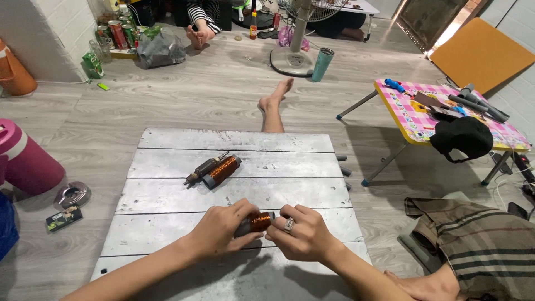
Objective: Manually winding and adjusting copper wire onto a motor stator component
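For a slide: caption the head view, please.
Both hands, left and right, hold a copper-wound coil over a grey plank table.

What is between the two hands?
A copper coil sits between the left hand and the right hand; both hold it over the grey board, as the head view shows.

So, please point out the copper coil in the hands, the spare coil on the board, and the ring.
copper coil (259, 221), head view, exposed winding.
spare coil (224, 170), head view, winding middle.
ring (289, 224), head view, band on right hand.
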